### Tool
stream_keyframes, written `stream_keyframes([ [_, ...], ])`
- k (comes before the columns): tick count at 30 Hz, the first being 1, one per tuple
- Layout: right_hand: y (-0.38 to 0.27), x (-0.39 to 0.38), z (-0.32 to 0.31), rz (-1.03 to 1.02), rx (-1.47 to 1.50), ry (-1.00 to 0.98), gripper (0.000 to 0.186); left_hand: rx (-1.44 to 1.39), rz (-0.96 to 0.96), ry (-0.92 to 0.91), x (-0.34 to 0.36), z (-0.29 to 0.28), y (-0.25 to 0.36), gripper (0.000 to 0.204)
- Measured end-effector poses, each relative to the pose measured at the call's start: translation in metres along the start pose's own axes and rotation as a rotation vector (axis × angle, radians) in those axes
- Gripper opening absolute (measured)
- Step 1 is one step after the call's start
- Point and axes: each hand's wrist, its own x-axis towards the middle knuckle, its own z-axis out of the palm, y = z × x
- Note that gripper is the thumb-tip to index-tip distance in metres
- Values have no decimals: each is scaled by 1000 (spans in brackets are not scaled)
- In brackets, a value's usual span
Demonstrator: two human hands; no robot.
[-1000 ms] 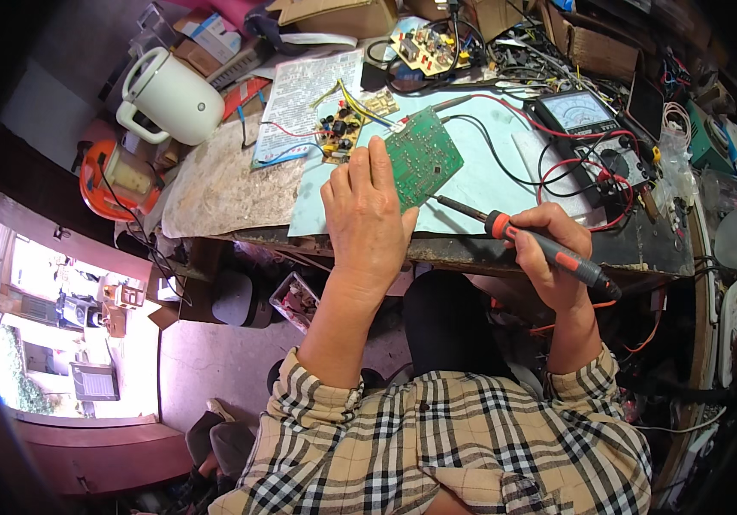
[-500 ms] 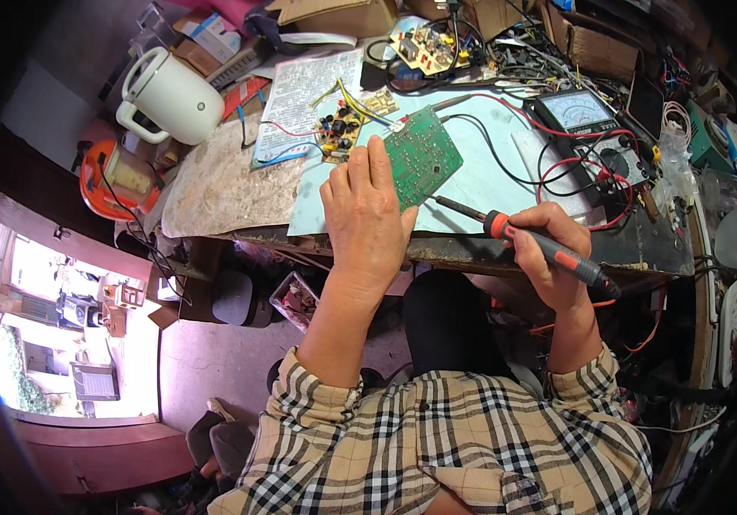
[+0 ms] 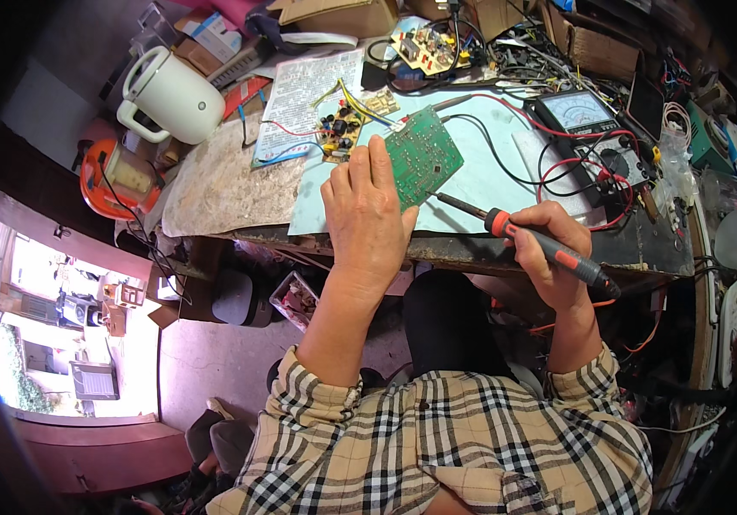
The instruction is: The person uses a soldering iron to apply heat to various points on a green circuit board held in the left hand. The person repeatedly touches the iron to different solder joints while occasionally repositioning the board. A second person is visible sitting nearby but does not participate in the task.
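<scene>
My left hand grips a green circuit board by its left edge, fingers laid along that side and thumb by the lower corner. The board is tilted, with its solder side in view. In my right hand is a soldering iron with a grey and orange handle, its tip pointing at the board's lower edge. Whether the tip touches the board cannot be made out. Just beyond my left fingers, a board with black components lies with coloured wires running from it.
A pale blue sheet covers part of the bench. On the right sits an analog multimeter with red and black leads. A white kettle and an orange container stand on the left. Another component board lies at the back among cables.
The soldering iron has shifted very slightly, its tip a touch higher and to the right. My left hand and the board stay almost still.
</scene>
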Motion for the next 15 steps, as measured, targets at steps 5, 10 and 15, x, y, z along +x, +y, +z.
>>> stream_keyframes([
  [5, -1, -1, 4, 24, 28, 67, 11, -33, -27, -46, 1, -1, 1, 95],
  [10, -2, 0, 3, 24, 26, 55, 11, 1, 5, 6, 0, 0, 0, 94],
  [15, -1, 0, -1, 9, -15, -25, 10, 7, 10, 9, 0, 0, 0, 94],
])
